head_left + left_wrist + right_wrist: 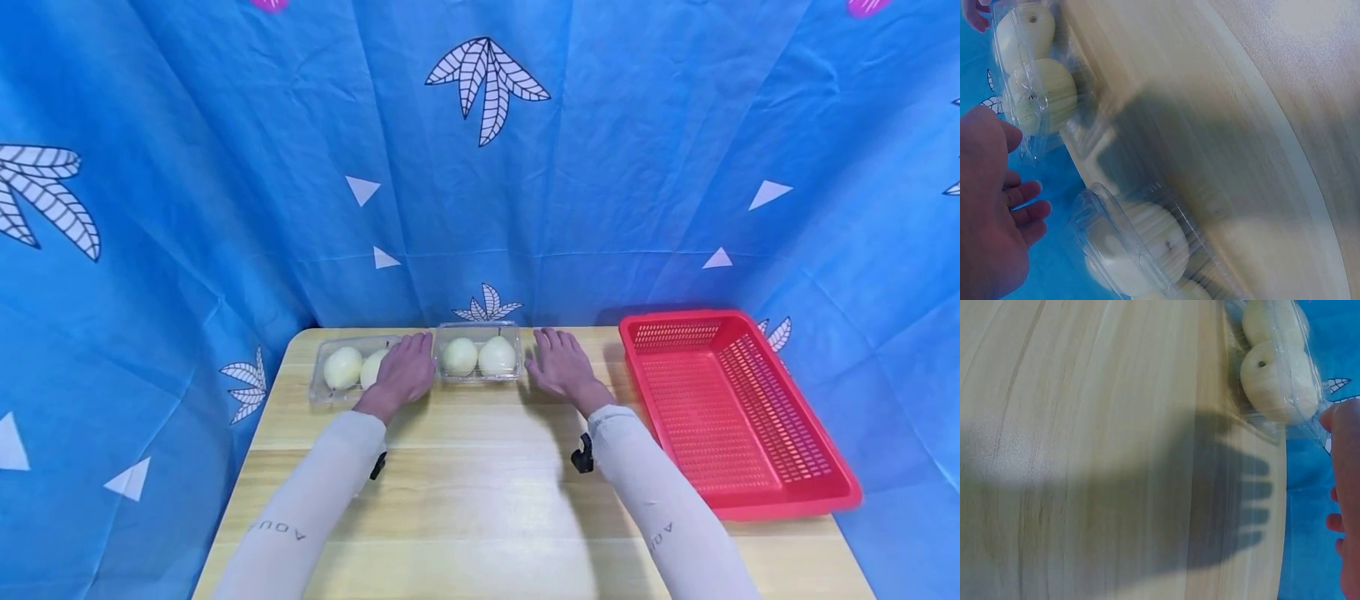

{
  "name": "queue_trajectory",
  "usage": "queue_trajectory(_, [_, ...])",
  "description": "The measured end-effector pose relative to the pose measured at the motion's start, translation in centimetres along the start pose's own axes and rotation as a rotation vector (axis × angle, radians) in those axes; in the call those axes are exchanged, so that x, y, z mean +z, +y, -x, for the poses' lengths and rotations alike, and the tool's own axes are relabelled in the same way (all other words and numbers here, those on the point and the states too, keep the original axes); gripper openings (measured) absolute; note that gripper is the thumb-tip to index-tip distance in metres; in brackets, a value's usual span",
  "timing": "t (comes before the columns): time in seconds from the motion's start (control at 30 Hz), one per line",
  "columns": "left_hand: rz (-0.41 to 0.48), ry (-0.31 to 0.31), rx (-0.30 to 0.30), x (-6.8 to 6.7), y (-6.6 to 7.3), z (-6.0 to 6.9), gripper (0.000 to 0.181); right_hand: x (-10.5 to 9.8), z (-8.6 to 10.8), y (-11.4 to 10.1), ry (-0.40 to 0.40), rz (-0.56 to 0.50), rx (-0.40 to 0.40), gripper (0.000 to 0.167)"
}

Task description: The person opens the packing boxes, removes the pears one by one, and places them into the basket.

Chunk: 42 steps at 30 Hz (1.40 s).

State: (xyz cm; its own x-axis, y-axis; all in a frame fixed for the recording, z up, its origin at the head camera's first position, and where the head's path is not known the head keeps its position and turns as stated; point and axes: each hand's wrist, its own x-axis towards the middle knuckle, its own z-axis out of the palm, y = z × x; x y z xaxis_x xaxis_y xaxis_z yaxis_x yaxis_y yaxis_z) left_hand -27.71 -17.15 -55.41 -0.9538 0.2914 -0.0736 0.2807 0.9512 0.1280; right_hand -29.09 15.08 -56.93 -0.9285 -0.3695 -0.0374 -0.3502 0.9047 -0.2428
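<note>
The left hand (407, 368) and right hand (562, 364), both released, are flanking a clear rectangular plastic box (477, 330), seemingly preparing a hold needing inward pressing.

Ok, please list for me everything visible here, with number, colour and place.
Containers: two, clear, left and middle of the table's far side.
Round fruits: four visible, pale yellow, two in each container.
Basket: one, red, table's right side.
Table: one, light wood colour, under containers and basket.
Curtain: number of pieces unclear, blue with leaf and triangle prints, behind and beside the table.
Sleeves: two, whitish with dark letters, lower head view.
Wrist pieces: two, black, one near each sleeve's end.
Left hand: one, bare, at the left container's right end.
Right hand: one, bare, right of the middle container.
</note>
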Motion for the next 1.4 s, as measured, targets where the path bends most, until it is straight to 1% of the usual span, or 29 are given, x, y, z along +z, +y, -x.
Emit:
queue_trajectory(0.27, [-0.020, 0.006, 0.021, 0.2, 0.5, -0.1, 0.054, 1.0, -0.5, -0.1, -0.002, 0.012, -0.002, 0.066])
queue_trajectory(0.53, [-0.041, 0.010, 0.020, 0.5, 0.6, -0.1, 0.050, 1.1, -0.6, -0.6, -0.032, -0.022, 0.014, 0.064])
queue_trajectory(0.7, [-0.067, 0.018, 0.028, 0.7, 0.7, -0.1, 0.047, 1.5, -0.7, -0.8, -0.025, -0.007, 0.009, 0.064])
queue_trajectory(0.93, [-0.091, 0.000, 0.030, 1.0, 0.7, -0.5, 0.047, 1.6, -1.1, -1.0, -0.033, 0.004, 0.000, 0.063])
queue_trajectory(1.03, [-0.078, 0.003, 0.020, 1.2, 0.8, -0.4, 0.044, 1.5, -1.1, -1.1, -0.031, 0.001, -0.011, 0.061])
queue_trajectory(1.2, [-0.057, 0.018, 0.013, 1.5, 0.9, -0.3, 0.040, 1.6, -1.2, -1.2, -0.038, 0.001, -0.018, 0.058])
queue_trajectory(1.33, [-0.078, 0.055, 0.024, 1.7, 1.0, -0.3, 0.033, 1.9, -1.3, -1.3, -0.042, -0.002, -0.018, 0.056])
queue_trajectory(1.4, [-0.097, 0.063, 0.027, 1.9, 1.0, -0.4, 0.030, 2.1, -1.4, -1.3, -0.043, 0.005, -0.018, 0.056])
